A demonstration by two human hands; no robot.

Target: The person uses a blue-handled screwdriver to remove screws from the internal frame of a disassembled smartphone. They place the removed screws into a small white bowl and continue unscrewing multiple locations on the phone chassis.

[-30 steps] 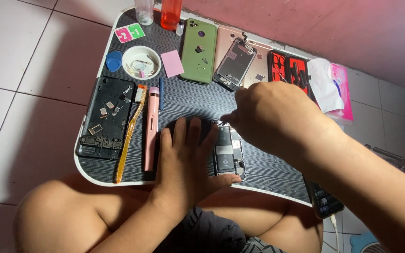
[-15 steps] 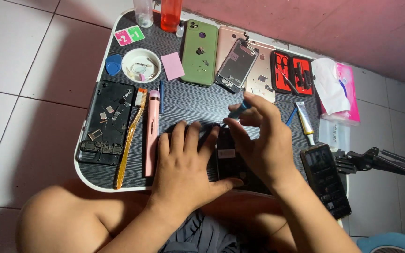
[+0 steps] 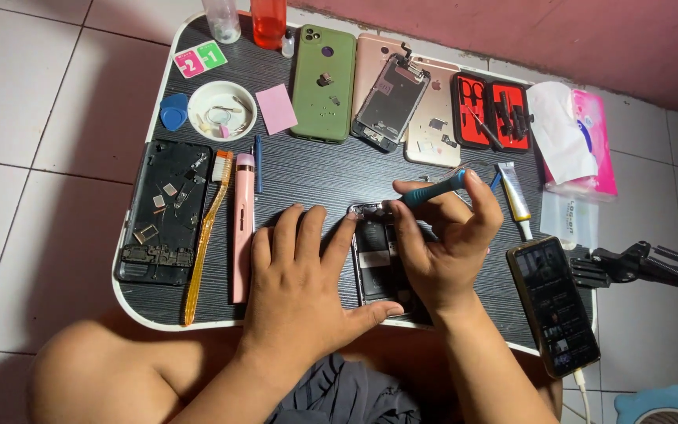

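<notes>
- An opened phone point(image 3: 377, 259), its back off and its inner parts showing, is being kept flat near the middle of the black lap table point(image 3: 308, 177), towards the near edge.
- The left hand point(image 3: 304, 286) is being pressed palm down on the table just left of the opened phone, fingers spread and flat; its thumb is being laid along the near end of the phone, and nothing is being gripped.
- The right hand point(image 3: 441, 243) is being curled over the right side of the opened phone, and a blue-handled screwdriver point(image 3: 433, 191) is being pinched between its thumb and fingertips, the tip being pointed left at the far end of the phone.
- To the left, a pink pen-shaped tool point(image 3: 243, 228), an orange toothbrush point(image 3: 205, 235) and a stripped black phone frame point(image 3: 162, 210) are being left side by side, clear of both hands.
- Along the far edge, a white dish of small parts point(image 3: 221, 110), a blue pick point(image 3: 174, 111), a pink card point(image 3: 276, 108), a green phone point(image 3: 324, 82) lying face down, a rose-gold phone back point(image 3: 433, 126) with a loose screen assembly point(image 3: 390, 102) over it, and a red tool case point(image 3: 492, 111) are being kept.
- At the right, a small tube point(image 3: 515, 196) and a lit phone point(image 3: 552, 305) on a cable are being kept near the right hand, apart from it.
</notes>
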